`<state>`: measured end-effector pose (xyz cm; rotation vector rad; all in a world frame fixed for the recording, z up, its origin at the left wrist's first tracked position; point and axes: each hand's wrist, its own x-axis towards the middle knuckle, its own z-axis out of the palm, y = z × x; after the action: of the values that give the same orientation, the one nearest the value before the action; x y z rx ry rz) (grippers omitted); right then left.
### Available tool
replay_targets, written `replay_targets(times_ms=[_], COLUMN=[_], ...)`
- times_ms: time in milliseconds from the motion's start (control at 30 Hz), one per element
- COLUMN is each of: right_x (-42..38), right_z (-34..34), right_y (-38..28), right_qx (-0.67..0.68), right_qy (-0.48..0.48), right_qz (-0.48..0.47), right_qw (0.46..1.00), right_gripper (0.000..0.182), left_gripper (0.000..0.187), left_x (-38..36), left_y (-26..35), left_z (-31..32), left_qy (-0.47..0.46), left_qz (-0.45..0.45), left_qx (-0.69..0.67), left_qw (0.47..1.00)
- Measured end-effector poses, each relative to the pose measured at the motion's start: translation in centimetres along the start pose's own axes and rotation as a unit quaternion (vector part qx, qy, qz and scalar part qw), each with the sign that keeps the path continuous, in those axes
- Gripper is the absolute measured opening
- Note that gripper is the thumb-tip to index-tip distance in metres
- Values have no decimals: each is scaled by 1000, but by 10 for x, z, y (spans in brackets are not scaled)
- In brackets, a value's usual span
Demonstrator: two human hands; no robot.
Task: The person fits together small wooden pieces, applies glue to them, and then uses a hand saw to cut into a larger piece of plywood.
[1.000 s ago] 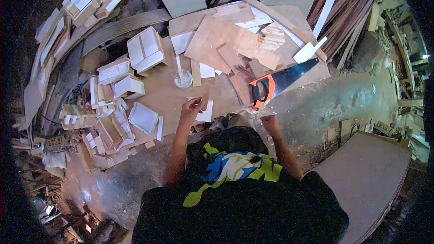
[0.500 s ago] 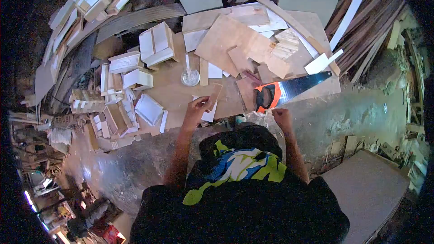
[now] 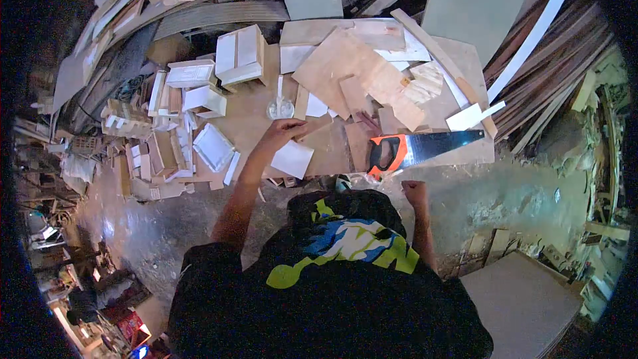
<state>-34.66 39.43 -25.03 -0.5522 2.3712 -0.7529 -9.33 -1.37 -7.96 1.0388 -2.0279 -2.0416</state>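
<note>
My left hand (image 3: 283, 135) is closed on the end of a small flat piece of wood (image 3: 315, 127), held over the worktable (image 3: 256, 126). Just below it, near the front edge, lies a white rectangular panel (image 3: 292, 159). My right hand (image 3: 416, 193) is curled into a fist off the table's front edge; whatever it may hold is hidden. Nearest to that hand is a handsaw (image 3: 425, 149) with an orange and black handle, lying flat. Beyond my left hand stands a clear jar (image 3: 280, 110) with white contents and a stick leaning out of it.
Small white and wooden boxes (image 3: 239, 56) crowd the table's left side. Plywood sheets (image 3: 352, 60) and offcuts overlap at the back. Long strips (image 3: 565, 86) are stacked at the right. A large board (image 3: 525, 299) lies low at the lower right.
My left hand has moved left and farther over the table with the wood piece, uncovering more of the white panel. My right hand sits slightly farther from the saw.
</note>
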Motion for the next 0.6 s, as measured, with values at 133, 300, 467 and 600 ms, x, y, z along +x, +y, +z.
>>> replay_targets(times_ms=[133,300,467,600], right_x=[-8,-10,-5,-6], right_z=[-8,-18,-22,-35], right_y=[2,-7,-10,-32], right_qx=[38,57,143,160], right_qy=[6,23,63,99], right_qz=[-49,-26,-24,-52], right_qw=[998,998,988,981], right_gripper=[16,15,19,21], left_gripper=[40,38,36,37], left_x=[-5,4,1,-5], left_y=[25,18,18,25], left_z=[1,-4,-1,2], left_qy=[13,22,15,23], left_qz=[-4,20,21,23], left_qx=[-27,22,9,18], left_qw=[1000,999,1000,999])
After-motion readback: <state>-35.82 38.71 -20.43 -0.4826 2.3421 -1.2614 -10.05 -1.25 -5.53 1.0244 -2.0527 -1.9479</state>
